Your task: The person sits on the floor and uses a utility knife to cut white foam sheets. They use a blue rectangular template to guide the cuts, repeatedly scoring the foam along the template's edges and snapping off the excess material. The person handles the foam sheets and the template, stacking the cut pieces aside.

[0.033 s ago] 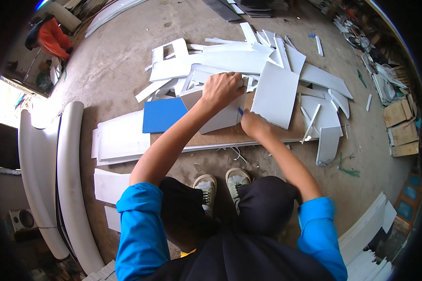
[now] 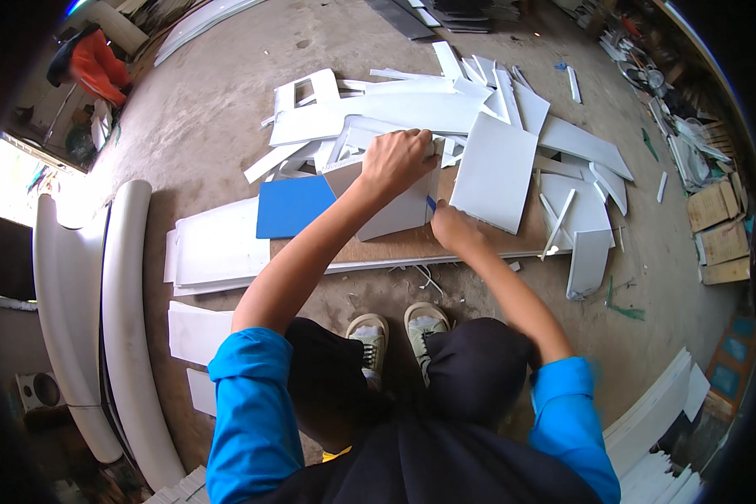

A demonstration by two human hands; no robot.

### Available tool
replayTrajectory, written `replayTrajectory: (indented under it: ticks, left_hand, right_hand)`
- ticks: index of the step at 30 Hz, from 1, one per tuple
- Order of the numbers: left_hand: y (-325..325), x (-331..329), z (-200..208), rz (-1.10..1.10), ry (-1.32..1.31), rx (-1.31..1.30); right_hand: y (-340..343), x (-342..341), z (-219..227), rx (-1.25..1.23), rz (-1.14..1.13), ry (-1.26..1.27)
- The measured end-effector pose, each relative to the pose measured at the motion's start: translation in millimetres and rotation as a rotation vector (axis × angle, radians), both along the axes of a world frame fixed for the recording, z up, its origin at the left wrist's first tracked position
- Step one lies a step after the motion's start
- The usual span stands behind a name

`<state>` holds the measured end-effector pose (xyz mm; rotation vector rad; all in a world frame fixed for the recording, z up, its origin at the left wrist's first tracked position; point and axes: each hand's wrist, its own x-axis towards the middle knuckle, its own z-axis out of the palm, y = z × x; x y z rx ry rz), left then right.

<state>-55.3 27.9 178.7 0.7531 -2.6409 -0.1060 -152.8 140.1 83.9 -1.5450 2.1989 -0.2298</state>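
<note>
My left hand (image 2: 397, 165) is closed, its bent fingers pressing at the far end of a white panel (image 2: 399, 212) that lies on a brown board (image 2: 424, 244). Beside that panel's right edge, my right hand (image 2: 456, 228) is wrapped round what looks like a blue utility knife (image 2: 431, 203); only a short blue part shows above the fist. Left of the panel lies a blue sheet (image 2: 292, 207), partly behind my left forearm. A white rectangular sheet (image 2: 494, 172) rests just right of my right hand. My left fingertips are hidden.
White offcuts (image 2: 386, 111) pile up beyond the board, with more strips (image 2: 560, 220) at its right. Large white rolls (image 2: 130, 319) stand on the left. Cardboard (image 2: 718, 227) lies at far right. A person in orange trousers (image 2: 97, 67) bends at far left.
</note>
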Motion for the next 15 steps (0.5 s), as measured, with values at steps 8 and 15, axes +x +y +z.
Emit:
replayTrajectory:
  ticks: [8, 15]
  left_hand:
    - [1, -3, -1, 0.029, -0.071, -0.005]
    - [-27, 1, -7, 0.079, -0.081, -0.033]
  right_hand:
    - [23, 4, -77, 0.074, -0.051, 0.000]
    - [42, 1, -91, 0.057, -0.059, 0.062]
